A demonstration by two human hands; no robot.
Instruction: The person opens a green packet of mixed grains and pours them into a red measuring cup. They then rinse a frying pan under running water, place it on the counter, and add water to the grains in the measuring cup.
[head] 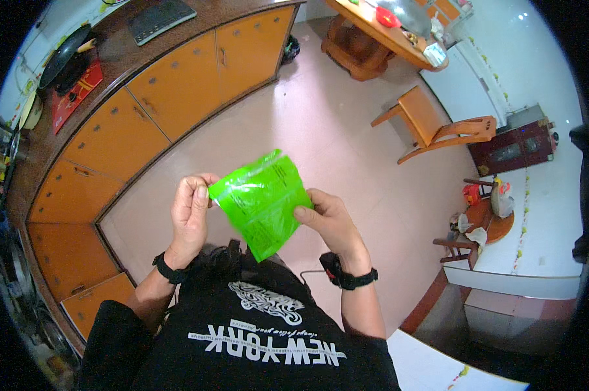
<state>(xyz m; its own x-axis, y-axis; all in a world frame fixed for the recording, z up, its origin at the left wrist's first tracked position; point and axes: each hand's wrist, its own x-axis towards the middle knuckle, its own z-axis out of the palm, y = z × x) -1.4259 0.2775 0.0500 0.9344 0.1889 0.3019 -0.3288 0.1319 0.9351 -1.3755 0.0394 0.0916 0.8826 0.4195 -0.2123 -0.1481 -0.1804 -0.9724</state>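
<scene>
A shiny green plastic packet (262, 203) with dark printing hangs in front of my chest, above the tiled floor. My left hand (192, 200) pinches its upper left corner between thumb and fingers. At the packet's right edge, my right hand (331, 212) grips it with the thumb on the near face and the fingers mostly behind. The packet looks fairly flat, and a lengthwise seam crosses its face. Whether it is sealed or torn, I cannot tell. Both wrists carry black straps, the right one with a small device.
Orange cabinets (172, 83) under a dark countertop (113, 63) curve along the left. On the counter are a black wok (65, 56) and a flat dark appliance (161, 20). A wooden chair (426, 122) stands at right, below a wooden table (372, 24). A small round table (494, 225) holds bags.
</scene>
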